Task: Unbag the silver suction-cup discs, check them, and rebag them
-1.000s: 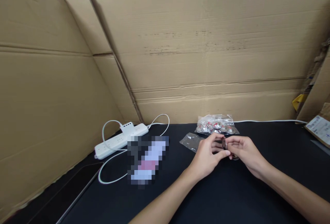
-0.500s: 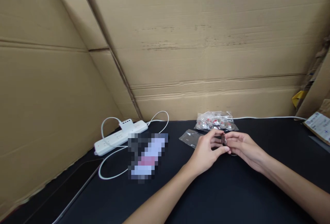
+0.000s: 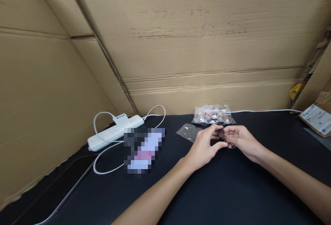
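Both hands meet over the black table, right of the middle. My left hand [image 3: 204,148] pinches a small, dark, shiny round disc [image 3: 222,135] with a bright rim and a reddish spot. My right hand [image 3: 243,141] closes its fingers on the disc's right side. Below the right fingers the edge of another thin round piece [image 3: 232,146] shows, mostly hidden. A flat, clear plastic bag [image 3: 188,131] lies just beyond the left hand. Behind the hands sits a clear bag of several shiny round pieces [image 3: 214,115] with red marks.
At left lie a white power strip [image 3: 103,138] with a looping white cable [image 3: 96,168], a blurred-out flat object [image 3: 144,152] and a dark flat panel [image 3: 54,194]. Cardboard walls [image 3: 165,52] enclose the back and sides. A labelled package [image 3: 317,118] rests at far right.
The view has tilted and shifted slightly, so everything sits a little higher and to the left. The disc has turned, showing more of its face; both hands still hold it.
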Action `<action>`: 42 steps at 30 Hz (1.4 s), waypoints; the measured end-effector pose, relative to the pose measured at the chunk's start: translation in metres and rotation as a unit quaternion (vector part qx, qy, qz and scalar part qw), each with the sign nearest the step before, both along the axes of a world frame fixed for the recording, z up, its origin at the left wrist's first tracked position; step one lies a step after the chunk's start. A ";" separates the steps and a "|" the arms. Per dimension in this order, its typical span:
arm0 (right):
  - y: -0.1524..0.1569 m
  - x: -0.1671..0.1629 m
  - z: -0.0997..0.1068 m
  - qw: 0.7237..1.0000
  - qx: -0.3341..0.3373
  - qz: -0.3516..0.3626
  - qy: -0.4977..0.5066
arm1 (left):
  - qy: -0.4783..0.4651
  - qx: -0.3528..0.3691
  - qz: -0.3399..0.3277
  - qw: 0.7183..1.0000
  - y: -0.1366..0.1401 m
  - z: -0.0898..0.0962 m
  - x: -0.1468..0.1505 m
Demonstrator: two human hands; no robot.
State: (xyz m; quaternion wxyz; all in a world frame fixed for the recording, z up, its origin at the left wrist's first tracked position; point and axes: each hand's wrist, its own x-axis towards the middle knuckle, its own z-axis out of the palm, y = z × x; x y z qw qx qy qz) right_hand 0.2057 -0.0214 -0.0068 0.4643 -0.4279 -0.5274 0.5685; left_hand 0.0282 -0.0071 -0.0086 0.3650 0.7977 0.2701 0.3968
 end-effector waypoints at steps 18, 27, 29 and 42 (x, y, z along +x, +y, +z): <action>0.000 0.001 0.006 1.000 -0.018 -0.016 -0.019 | -0.027 -0.030 0.025 0.999 0.005 -0.003 0.000; 0.000 -0.001 0.007 0.997 0.041 -0.062 -0.018 | -0.080 -0.099 0.004 0.992 0.002 0.002 0.005; -0.001 -0.001 0.006 0.998 0.035 -0.056 -0.020 | -0.082 -0.102 -0.005 0.991 0.002 0.001 0.005; -0.002 -0.001 0.011 0.997 0.029 -0.059 0.035 | -0.134 -0.131 0.017 0.982 0.009 0.000 0.004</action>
